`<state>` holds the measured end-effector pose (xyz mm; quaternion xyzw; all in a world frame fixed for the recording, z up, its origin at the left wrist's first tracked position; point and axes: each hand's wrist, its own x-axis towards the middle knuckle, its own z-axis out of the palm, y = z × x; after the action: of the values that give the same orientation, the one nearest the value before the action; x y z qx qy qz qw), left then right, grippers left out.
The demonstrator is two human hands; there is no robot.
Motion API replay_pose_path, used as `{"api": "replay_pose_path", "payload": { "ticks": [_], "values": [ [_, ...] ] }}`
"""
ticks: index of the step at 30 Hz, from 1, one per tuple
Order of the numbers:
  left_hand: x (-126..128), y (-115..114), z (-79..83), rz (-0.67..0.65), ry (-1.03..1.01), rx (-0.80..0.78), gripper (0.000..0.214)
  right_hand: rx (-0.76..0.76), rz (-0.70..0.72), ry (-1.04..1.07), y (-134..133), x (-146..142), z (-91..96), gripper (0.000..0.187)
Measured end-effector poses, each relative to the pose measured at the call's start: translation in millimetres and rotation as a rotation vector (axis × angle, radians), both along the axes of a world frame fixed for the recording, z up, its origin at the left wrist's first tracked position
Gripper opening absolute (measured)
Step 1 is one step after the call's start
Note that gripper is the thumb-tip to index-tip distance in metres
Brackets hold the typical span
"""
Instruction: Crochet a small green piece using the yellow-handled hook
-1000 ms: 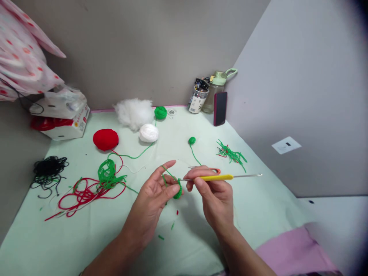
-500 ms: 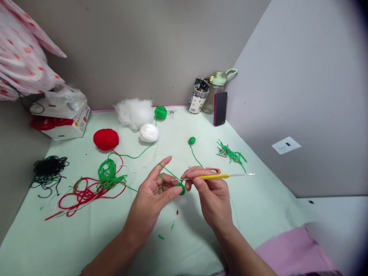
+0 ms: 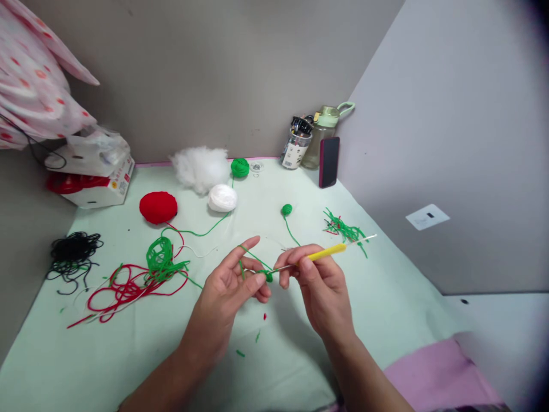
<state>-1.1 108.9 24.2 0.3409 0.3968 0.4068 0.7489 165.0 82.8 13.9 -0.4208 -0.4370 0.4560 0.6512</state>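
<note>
Pale tabletop with yarn balls, fluff

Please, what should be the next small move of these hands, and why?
Perhaps the right hand could turn the yellow hook slightly to catch the green yarn: the hook's metal shaft meets the small green piece pinched in the left hand, and the yarn stretches from the raised forefinger to that piece. The tip is unclear.

Printed surfaces; no wording legible.
The jar bears a white label with dark print and a barcode; the box carries small red and orange markings, all too small or blurred to read.
</note>
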Motion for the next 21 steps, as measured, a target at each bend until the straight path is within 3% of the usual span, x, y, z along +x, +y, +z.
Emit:
{"api": "replay_pose_path", "payload": {
  "ticks": [9,13,17,21],
  "values": [
    [5,-1,1.0,0.104,0.112,0.070,0.061,0.328,-0.070,-0.601,-11,-1,1.0,0.025],
    [6,-3,2.4,0.106,0.070,0.005,0.073,0.314,-0.097,-0.782,-18,-4,-6.5,0.038],
    [1,1,5.2,-0.036,-0.099,-0.210,0.070,0.346,-0.120,-0.734,-19,-4,-8.6,0.039],
    [-2,5,8.6,0.007,-0.126,-0.186,0.058,0.235,-0.142,-0.355,-9,-3,-1.1,0.025]
  ]
}}
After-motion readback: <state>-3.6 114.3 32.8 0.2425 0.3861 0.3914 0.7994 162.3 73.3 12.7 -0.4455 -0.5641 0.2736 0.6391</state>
